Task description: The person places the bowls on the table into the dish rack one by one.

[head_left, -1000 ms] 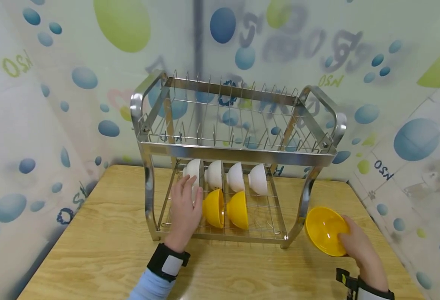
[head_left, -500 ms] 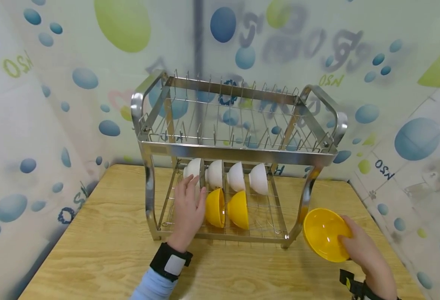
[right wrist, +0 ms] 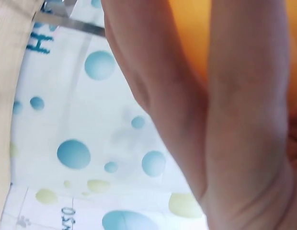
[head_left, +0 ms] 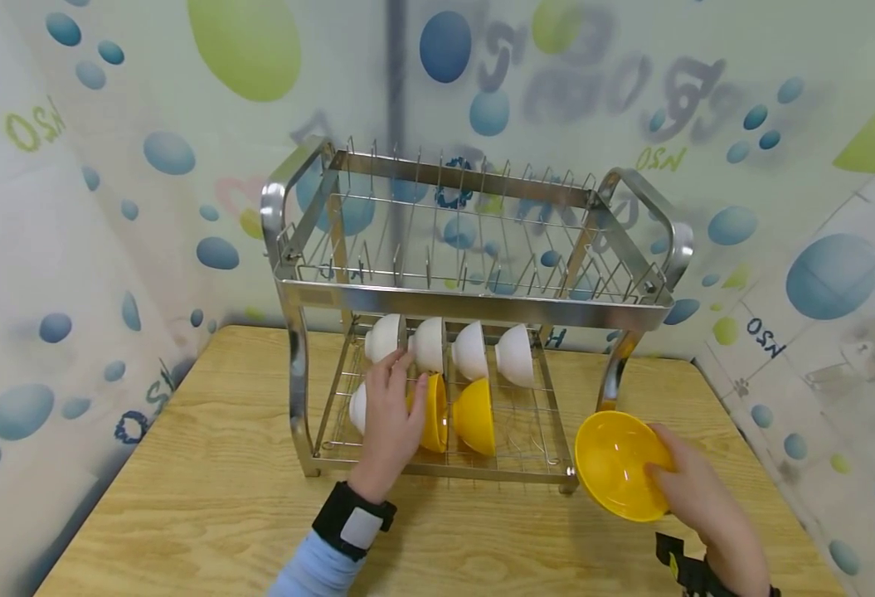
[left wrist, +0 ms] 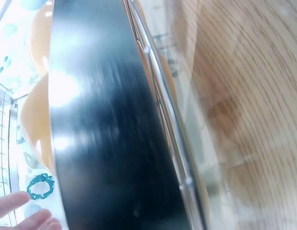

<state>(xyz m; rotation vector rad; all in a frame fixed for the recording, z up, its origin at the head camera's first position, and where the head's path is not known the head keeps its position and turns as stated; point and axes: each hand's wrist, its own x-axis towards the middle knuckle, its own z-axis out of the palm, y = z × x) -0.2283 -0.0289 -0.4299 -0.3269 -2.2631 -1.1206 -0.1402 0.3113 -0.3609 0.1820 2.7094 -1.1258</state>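
Observation:
In the head view my right hand (head_left: 706, 489) grips a yellow bowl (head_left: 619, 464) at its right rim, thumb inside and the hollow turned upward. This bowl is beside the rack's front right leg. The right wrist view shows fingers (right wrist: 249, 105) against the yellow surface. My left hand (head_left: 386, 427) reaches over the lower tier with its fingers extended, overlapping the left one of two yellow bowls (head_left: 474, 417) standing on edge there. A white bowl (head_left: 358, 408) shows partly behind that hand. Fingertips (left wrist: 36, 220) appear at the lower left of the left wrist view.
A two-tier metal dish rack (head_left: 474, 307) stands on the wooden table (head_left: 206, 464). Several white bowls (head_left: 514, 356) stand on edge in its back lower row. Upright wires line the top tier. A patterned wall covering (head_left: 556, 99) encloses the back and sides.
My left hand has moved right, from the front white bowl to the left yellow one, uncovering part of the white bowl. My right hand has carried its yellow bowl left, closer to the rack.

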